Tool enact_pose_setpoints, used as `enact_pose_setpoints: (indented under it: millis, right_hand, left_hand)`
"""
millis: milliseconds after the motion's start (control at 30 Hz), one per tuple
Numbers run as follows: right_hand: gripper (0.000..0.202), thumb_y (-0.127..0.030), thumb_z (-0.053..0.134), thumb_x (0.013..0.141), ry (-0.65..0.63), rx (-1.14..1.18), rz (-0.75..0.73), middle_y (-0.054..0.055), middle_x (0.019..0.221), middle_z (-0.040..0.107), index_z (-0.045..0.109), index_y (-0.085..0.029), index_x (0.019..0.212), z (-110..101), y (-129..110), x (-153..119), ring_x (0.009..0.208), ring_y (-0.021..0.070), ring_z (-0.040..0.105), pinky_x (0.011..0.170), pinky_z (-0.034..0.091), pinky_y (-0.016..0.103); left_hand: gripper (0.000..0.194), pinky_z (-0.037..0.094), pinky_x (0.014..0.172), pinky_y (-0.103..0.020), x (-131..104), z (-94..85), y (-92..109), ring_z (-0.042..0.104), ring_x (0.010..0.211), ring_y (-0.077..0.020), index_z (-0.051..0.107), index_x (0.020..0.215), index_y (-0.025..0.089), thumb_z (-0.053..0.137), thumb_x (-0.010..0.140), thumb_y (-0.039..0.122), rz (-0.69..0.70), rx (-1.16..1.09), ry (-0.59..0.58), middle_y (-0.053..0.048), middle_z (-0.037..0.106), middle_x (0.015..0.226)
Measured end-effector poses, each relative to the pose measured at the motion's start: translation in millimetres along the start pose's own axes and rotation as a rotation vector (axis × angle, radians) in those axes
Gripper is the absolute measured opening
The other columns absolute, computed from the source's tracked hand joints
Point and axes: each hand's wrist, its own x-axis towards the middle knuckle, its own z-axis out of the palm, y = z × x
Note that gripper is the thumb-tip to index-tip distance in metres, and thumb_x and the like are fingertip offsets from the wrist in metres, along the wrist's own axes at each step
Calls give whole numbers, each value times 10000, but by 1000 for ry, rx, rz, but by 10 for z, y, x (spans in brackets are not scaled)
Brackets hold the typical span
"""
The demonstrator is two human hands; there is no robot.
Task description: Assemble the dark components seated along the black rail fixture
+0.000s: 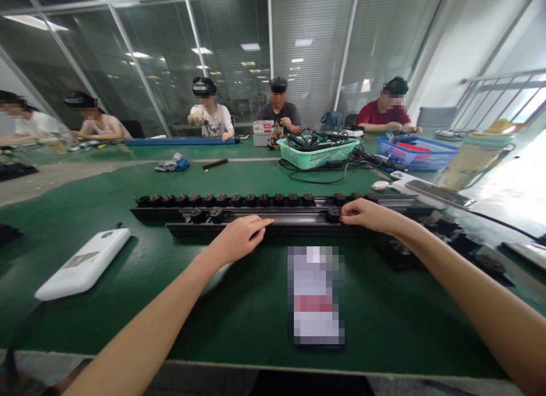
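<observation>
Two long black rails lie across the green table. The near rail (pixel 281 230) has two round black parts (pixel 216 215) at its left and one black part (pixel 333 214) toward its right. My right hand (pixel 358 213) pinches that right-hand part at its side. My left hand (pixel 245 235) rests on the near rail's front edge, index finger stretched out to the right, nothing visible in it. Behind, the far rail (pixel 147 213) carries a row of several similar round black parts (pixel 251 199).
A phone (pixel 316 296) lies in front of the rails, a white device (pixel 83 265) at the left. More black parts (pixel 464 242) sit at the right. Behind are a green basket (pixel 318 154) of cables, a blue basket (pixel 416 152), a bottle (pixel 475 160) and several people seated opposite.
</observation>
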Motion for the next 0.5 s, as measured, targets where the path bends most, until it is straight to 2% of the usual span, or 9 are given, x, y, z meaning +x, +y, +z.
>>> enact_pose_setpoints:
  millis: [500]
  right_hand:
    - [322,-491,605,689,-17,-1,7,-20,575,471,509,-208,569,-16,3,-2,613,147,431,617,312,311]
  left_hand:
    - [415,517,961,-363,-3,4,-3,675,1047,-209,646,1367,194,432,1015,247,2,-7,1,-90,717,1136]
